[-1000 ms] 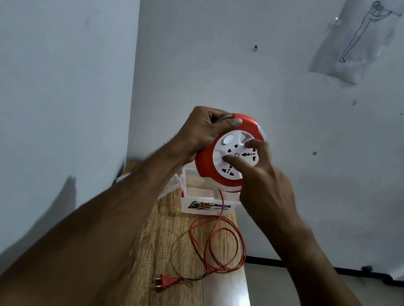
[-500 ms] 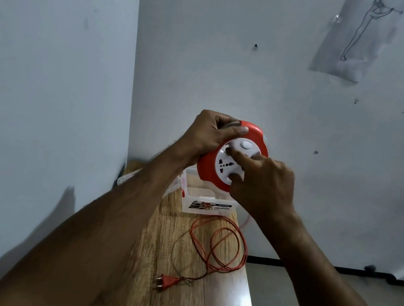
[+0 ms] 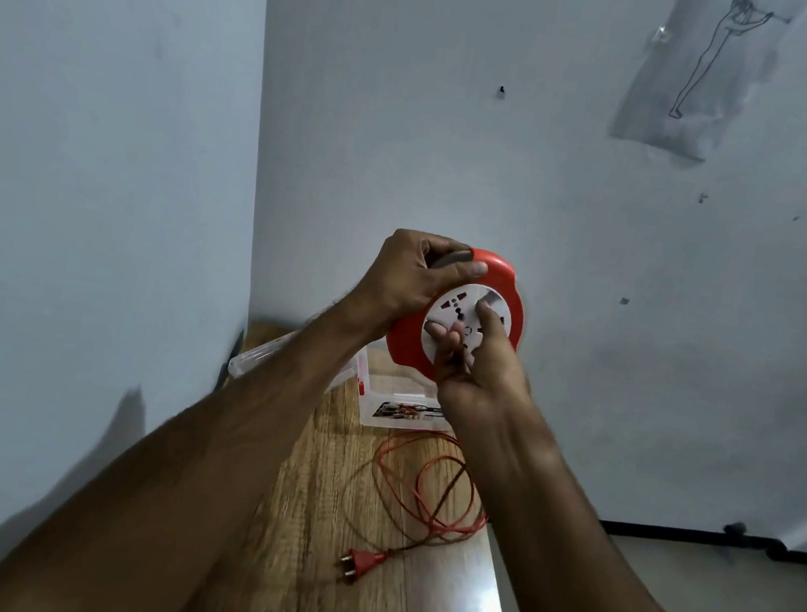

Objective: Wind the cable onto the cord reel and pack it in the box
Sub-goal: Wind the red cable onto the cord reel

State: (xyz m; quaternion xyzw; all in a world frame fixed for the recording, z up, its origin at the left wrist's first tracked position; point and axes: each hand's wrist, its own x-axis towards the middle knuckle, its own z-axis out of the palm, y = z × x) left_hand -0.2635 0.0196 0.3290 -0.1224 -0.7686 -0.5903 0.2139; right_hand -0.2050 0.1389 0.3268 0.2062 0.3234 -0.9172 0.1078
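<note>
Cord reel upright, socket face toward camera

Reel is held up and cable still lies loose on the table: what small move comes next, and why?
Probably another turn of the white hub: the right hand has fingers on it, the left hand grips the cord reel rim, and the orange cable and plug lie unwound.
</note>
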